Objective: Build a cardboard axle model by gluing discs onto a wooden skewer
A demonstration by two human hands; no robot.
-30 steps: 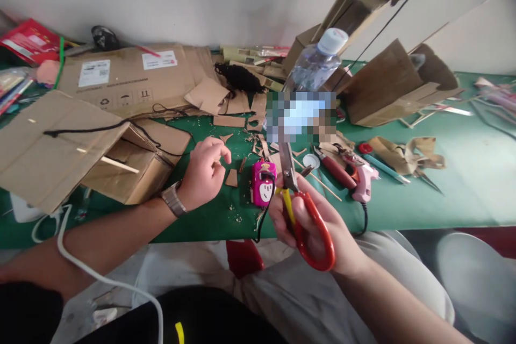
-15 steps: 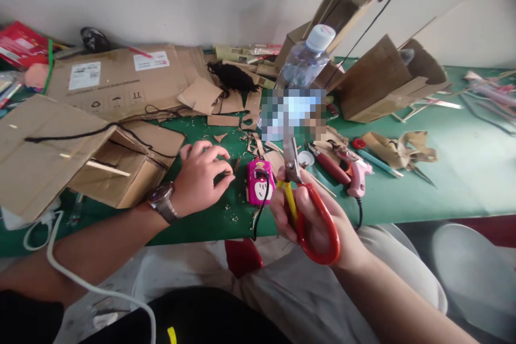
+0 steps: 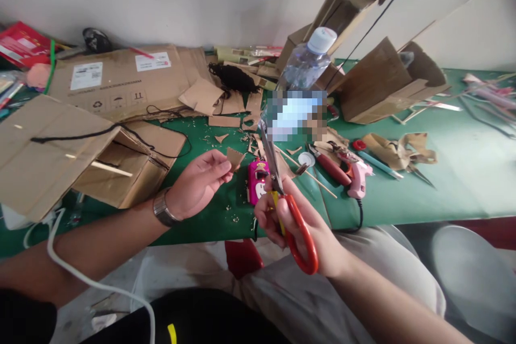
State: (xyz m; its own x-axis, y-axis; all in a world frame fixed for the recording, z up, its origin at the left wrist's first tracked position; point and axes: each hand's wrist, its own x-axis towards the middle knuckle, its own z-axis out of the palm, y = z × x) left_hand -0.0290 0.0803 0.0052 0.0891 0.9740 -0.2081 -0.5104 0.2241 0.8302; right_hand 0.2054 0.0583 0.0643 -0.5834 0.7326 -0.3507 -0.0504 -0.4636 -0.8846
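cardboard scrap (image 3: 235,158) is pinched in the left hand (image 3: 203,183), at its two o'clock, while the right hand (image 3: 308,226) grips the scissors (image 3: 275,178) by the handles at the scrap's four o'clock. farther out, a pink glue gun (image 3: 358,180) lies at the scissors' three o'clock, a cardboard house (image 3: 80,148) at the scrap's nine.

Cardboard scrap (image 3: 234,158) in left fingers (image 3: 221,170), left of socket block (image 3: 253,176); scissors (image 3: 276,178) in right fingers (image 3: 265,214), before bottle (image 3: 305,67). On table (image 3: 463,177): carton (image 3: 124,83) behind cardboard box (image 3: 52,145) at left; glue gun (image 3: 358,181) right, open box (image 3: 373,83) behind.
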